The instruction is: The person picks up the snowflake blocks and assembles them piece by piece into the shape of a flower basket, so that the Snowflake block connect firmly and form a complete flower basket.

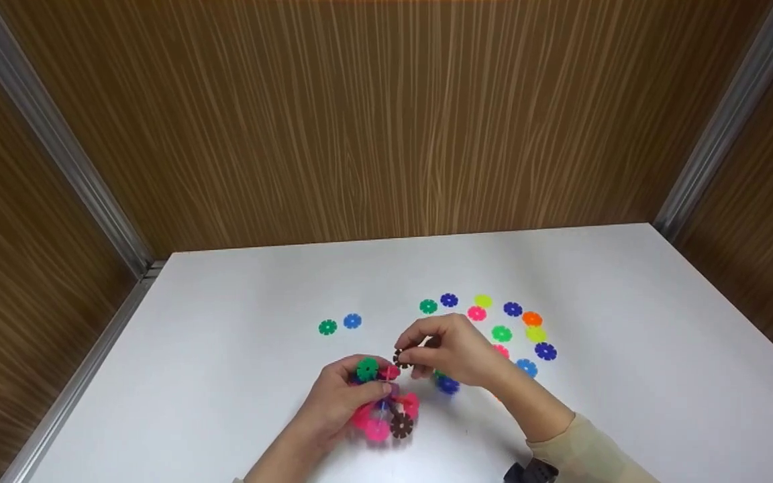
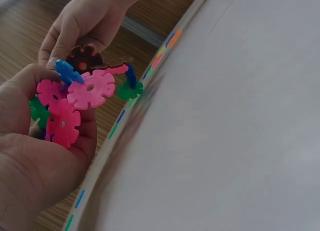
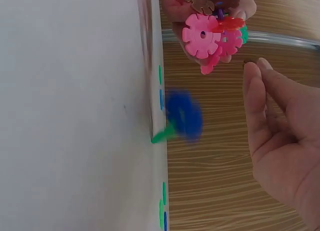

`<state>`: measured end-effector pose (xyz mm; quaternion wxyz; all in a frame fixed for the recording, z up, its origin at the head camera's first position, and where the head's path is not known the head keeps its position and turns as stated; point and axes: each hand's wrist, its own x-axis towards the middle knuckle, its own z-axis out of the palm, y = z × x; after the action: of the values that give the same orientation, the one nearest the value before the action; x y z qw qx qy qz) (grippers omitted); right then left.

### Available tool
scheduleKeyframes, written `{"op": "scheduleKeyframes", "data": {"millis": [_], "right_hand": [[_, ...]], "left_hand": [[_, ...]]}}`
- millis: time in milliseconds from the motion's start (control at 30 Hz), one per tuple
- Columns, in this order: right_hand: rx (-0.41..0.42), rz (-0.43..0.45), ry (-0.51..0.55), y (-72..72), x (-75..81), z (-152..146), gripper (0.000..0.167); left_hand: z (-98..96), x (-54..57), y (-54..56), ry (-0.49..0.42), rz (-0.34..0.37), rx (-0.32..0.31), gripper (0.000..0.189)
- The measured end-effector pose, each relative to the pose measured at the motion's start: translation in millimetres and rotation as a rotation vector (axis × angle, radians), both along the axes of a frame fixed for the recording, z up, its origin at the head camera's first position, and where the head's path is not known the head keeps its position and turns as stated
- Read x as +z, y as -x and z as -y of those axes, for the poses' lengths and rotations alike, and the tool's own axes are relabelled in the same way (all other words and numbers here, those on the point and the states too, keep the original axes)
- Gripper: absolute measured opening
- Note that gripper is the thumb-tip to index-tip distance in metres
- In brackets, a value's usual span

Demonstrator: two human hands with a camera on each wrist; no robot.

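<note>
In the head view my left hand [image 1: 333, 402] grips a cluster of joined notched plastic discs [image 1: 377, 431], mostly pink, with green, brown, blue and red ones. The left wrist view shows its pink discs [image 2: 102, 87] jutting out between thumb and fingers. My right hand [image 1: 460, 349] pinches a brown notched disc [image 1: 400, 359] between thumb and fingertips, close beside the cluster. In the right wrist view those fingertips hide nearly all of this disc. A blue disc [image 1: 449, 386] joined to a green one is just below my right hand, blurred in the right wrist view.
Loose notched discs lie flat on the white table [image 1: 225, 376]. Beyond and right of my right hand are several, among them an orange disc [image 1: 532, 318] and a yellow disc [image 1: 483, 301]. Farther left lie a green disc [image 1: 327, 327] and a light blue disc [image 1: 352, 321]. Wood-grain panels [image 1: 386, 121] enclose the table.
</note>
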<state>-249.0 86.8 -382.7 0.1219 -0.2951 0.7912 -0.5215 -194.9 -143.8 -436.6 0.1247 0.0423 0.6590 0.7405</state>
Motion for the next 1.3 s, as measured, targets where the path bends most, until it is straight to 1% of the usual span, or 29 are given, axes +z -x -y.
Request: {"op": "scheduleKeyframes", "data": {"millis": [167, 333, 400, 567, 867, 967, 1100, 1200, 1300], "right_hand": [[0.033, 0.005, 0.013, 0.2, -2.0, 2.1, 0.015], [0.029, -0.015, -0.022, -0.8, -4.3, 3.1, 0.014], [0.031, -0.022, -0.019, -2.0, -4.5, 3.8, 0.014], [0.06, -0.041, 0.001, -4.0, -5.4, 6.2, 0.015], [0.079, -0.069, -0.039, -3.9, -7.0, 8.2, 0.016], [0.089, -0.084, -0.049, -3.7, -6.9, 8.5, 0.016], [0.104, -0.092, -0.059, -4.3, -6.2, 8.7, 0.016], [0.106, -0.074, -0.057, -4.3, -5.7, 7.7, 0.015], [0.097, -0.059, -0.049, -1.7, -4.3, 2.6, 0.019]], "left_hand": [[1.2, 1.4, -0.6, 0.029, -0.025, 0.007, 0.035], [0.8, -0.3, -0.2, 0.031, -0.044, -0.002, 0.033], [0.6, -0.1, -0.2, 0.038, -0.05, -0.004, 0.032], [0.7, 0.0, -0.3, 0.058, -0.04, 0.008, 0.031], [1.6, 1.0, -0.7, 0.063, 0.0, 0.018, 0.033], [0.9, 1.8, -1.0, 0.053, 0.0, 0.011, 0.032], [-0.5, 2.4, -1.5, 0.056, -0.021, -0.001, 0.03], [-2.0, 3.1, -1.9, 0.081, -0.032, 0.002, 0.029], [-2.9, 4.7, -1.6, 0.131, -0.027, 0.027, 0.031]]}}
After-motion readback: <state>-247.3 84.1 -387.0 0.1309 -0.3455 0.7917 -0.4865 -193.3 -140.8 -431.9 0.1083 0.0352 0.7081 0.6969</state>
